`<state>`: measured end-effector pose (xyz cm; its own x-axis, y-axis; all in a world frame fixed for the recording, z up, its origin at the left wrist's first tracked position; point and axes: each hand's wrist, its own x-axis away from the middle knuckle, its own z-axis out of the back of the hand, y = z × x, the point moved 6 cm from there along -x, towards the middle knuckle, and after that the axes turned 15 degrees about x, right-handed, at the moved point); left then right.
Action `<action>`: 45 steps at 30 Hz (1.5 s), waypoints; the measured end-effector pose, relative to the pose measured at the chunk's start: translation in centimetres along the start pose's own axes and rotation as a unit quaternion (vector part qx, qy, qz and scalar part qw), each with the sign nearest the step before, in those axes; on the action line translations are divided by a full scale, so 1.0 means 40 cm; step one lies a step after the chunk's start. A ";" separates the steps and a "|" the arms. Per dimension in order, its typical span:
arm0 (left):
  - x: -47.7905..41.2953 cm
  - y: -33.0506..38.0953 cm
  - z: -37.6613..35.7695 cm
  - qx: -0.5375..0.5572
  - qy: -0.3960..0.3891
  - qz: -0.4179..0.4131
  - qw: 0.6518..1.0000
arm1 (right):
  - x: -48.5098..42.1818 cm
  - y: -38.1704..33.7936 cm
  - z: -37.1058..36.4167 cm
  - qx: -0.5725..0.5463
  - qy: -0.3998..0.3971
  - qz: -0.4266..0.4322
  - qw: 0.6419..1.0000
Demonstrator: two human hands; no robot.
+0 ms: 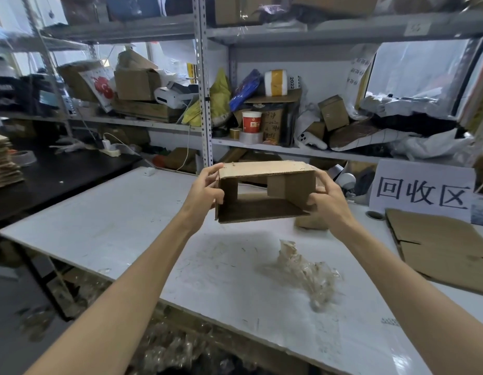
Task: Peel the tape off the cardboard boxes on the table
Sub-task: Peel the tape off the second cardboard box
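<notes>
I hold a small brown cardboard box (264, 169) in the air above the white table (121, 226), its open side facing me so I look through it. My left hand (206, 193) grips the box's left wall, fingers over the top edge. My right hand (328, 201) clamps the right wall, thumb on the inside. A heap of crumpled clear tape (305, 272) lies on the table below and to the right. No tape shows on the faces of the box turned toward me.
A flattened cardboard sheet (446, 250) lies at the table's right edge under a white paper sign (421, 193). Another brown box (312, 221) sits behind my right wrist. Cluttered metal shelves (205, 104) stand behind the table. More clear tape scraps (175, 347) litter the floor.
</notes>
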<state>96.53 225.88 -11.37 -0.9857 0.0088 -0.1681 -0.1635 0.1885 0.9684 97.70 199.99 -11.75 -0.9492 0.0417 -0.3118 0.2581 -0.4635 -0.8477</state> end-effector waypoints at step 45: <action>-0.035 -0.019 -0.069 -0.101 0.061 -0.047 0.992 | -0.006 -0.012 0.032 0.188 0.094 -0.083 0.974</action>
<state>97.92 223.03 -11.37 -0.9611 -0.1210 -0.2484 -0.2480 -0.0183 0.9686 97.57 199.09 -10.72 -0.9136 0.2879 -0.2873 -0.0134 -0.7273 -0.6862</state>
